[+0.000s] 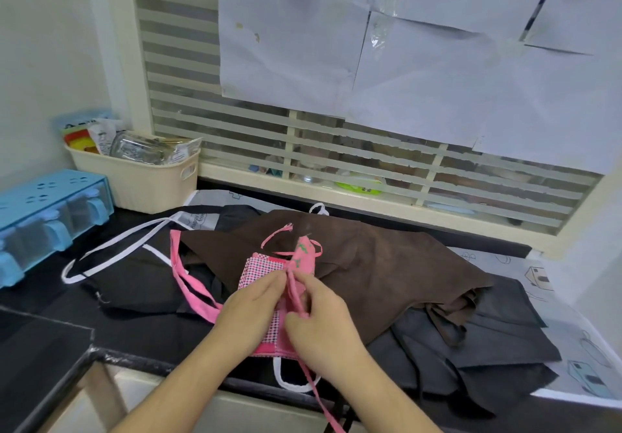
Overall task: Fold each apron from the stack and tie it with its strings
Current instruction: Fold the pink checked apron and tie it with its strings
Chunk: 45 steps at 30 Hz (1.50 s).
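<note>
A pink checked apron (pixel 259 269), folded into a small bundle, lies on top of the apron stack at the counter's front. My left hand (pixel 250 311) holds the bundle down from the left, fingers curled on it. My right hand (pixel 318 318) pinches a pink string (pixel 296 294) that runs across the bundle and hangs off the counter edge. Another pink string loop (pixel 188 284) trails to the left. Under the bundle lie a brown apron (pixel 387 257), a black apron with white strings (pixel 134 264) and a dark grey apron (pixel 488 341).
A cream basket (pixel 144 180) of packets stands at the back left beside a blue drawer box (pixel 50 203). A louvred window (pixel 336 149) with taped paper sheets rises behind the counter. A patterned mat (pixel 579 341) covers the counter's right side.
</note>
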Tool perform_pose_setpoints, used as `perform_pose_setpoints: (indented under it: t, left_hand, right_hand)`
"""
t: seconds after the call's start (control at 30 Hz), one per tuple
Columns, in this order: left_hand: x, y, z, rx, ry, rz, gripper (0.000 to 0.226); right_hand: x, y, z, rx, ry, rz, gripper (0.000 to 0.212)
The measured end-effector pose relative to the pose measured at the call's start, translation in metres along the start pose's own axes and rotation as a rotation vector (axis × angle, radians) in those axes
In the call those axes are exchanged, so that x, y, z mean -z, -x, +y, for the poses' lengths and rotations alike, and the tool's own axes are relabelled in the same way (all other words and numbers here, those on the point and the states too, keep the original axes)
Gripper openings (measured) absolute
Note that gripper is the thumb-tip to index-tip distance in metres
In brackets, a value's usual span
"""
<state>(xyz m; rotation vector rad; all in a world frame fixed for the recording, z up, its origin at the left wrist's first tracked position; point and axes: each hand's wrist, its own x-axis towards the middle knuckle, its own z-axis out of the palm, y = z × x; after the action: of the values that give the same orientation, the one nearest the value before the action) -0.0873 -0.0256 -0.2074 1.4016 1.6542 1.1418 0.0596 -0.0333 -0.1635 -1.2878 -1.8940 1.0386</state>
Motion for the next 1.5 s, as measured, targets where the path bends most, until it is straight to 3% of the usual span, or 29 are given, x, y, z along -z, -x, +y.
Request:
perform_pose_setpoints:
  t: [0.07, 0.17, 0.23, 0.3, 0.37, 0.57, 0.63, 0.7, 0.77, 0.83, 0.9, 0.93, 1.0, 1.3, 1.5]
  left_hand:
    - [0.004, -0.005, 0.004, 0.084, 0.076, -0.008, 0.031]
    - [0.013, -0.019, 0.007, 0.118, -0.01, -0.043, 0.018]
    - [0.021, -0.026, 0.007, 0.136, -0.022, -0.042, 0.021]
    - [0.028, -0.032, 0.0, 0.143, 0.0, -0.066, 0.035]
    - [0.029, -0.035, -0.004, 0.146, -0.014, -0.059, 0.032]
    - [0.028, -0.041, -0.003, 0.176, -0.092, 0.033, 0.023]
    - [0.03, -0.04, 0.0, 0.145, -0.21, 0.063, 0.028]
    - [0.029, -0.037, 0.003, 0.051, -0.5, 0.16, 0.051]
    - [0.027, -0.031, 0.004, -0.175, -0.694, 0.244, 0.064]
    - [0.022, -0.028, -0.002, -0.362, -0.7, 0.091, 0.055]
    - [0.015, -0.026, -0.016, -0.355, -0.712, -0.097, 0.049]
    - [0.012, -0.025, -0.025, -0.34, -0.748, -0.142, 0.056]
    - [0.01, -0.025, -0.036, -0.341, -0.792, -0.145, 0.068]
    - [0.009, -0.023, -0.034, -0.317, -0.727, -0.117, 0.053]
    - [0.008, -0.022, -0.031, -0.331, -0.75, -0.096, 0.052]
  right_hand:
    - [-0.014, 0.001, 0.003, 0.078, 0.105, -0.009, 0.05]
    - [-0.031, 0.003, 0.011, 0.143, 0.316, -0.025, 0.029]
    - [-0.036, 0.006, 0.013, 0.163, 0.371, -0.053, 0.034]
    - [-0.035, 0.008, 0.02, 0.2, 0.371, -0.048, 0.053]
    - [-0.03, 0.009, 0.028, 0.22, 0.463, 0.009, 0.065]
    - [-0.036, 0.022, 0.039, 0.375, 0.671, 0.114, 0.047]
    - [-0.039, 0.024, 0.041, 0.419, 0.705, 0.09, 0.047]
    - [-0.043, 0.026, 0.044, 0.408, 0.735, 0.086, 0.048]
    - [-0.048, 0.027, 0.049, 0.384, 0.76, 0.076, 0.051]
    - [-0.051, 0.027, 0.056, 0.41, 0.806, 0.076, 0.053]
    - [-0.048, 0.026, 0.062, 0.481, 0.802, 0.095, 0.046]
    - [-0.045, 0.027, 0.065, 0.527, 0.79, 0.129, 0.035]
    - [-0.037, 0.034, 0.062, 0.593, 0.794, 0.241, 0.01]
    - [-0.045, 0.045, 0.054, 0.51, 0.836, 0.356, 0.039]
    - [-0.044, 0.053, 0.052, 0.599, 0.749, 0.483, 0.016]
